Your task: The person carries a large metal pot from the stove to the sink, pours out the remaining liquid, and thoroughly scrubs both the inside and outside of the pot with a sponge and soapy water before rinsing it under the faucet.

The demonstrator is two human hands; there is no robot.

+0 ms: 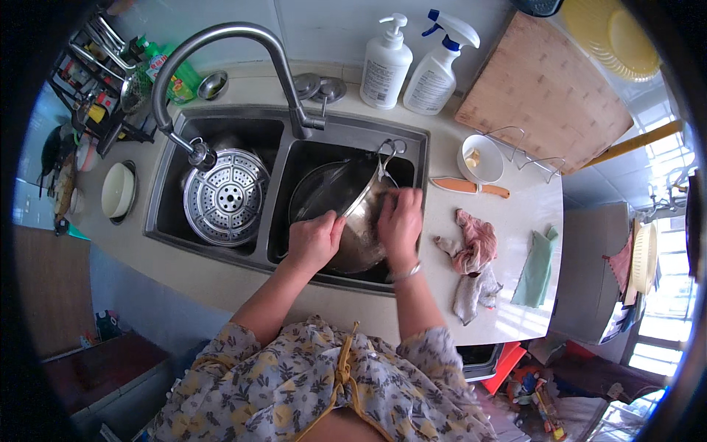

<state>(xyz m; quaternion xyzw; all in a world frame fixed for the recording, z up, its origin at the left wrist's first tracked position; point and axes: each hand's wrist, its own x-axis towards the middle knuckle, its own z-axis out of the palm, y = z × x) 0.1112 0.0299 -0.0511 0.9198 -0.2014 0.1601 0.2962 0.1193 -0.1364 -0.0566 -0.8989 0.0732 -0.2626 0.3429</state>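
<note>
A metal pot [359, 243] stands tilted in the right sink basin [281, 166], its outer side turned to the right. My left hand [316, 240] grips the pot's rim at the near left. Against the pot's outer side lies my right hand [399, 221], slightly blurred, with its fingers bent; whether it holds a scrubber cannot be told. Scissors-like metal handles [391, 152] stick up at the pot's far edge. Behind the pot is another round dark vessel [309, 188], partly hidden. A perforated steamer plate [227, 196] rests in the left basin under the faucet [237, 30].
Right of the sink are a white bowl [489, 166], an orange knife [469, 187], crumpled rags [476, 248] and a green cloth [536, 268]. A pump bottle [385, 69], a spray bottle [432, 77] and a cutting board [544, 88] stand behind. Another bowl [117, 190] sits at left.
</note>
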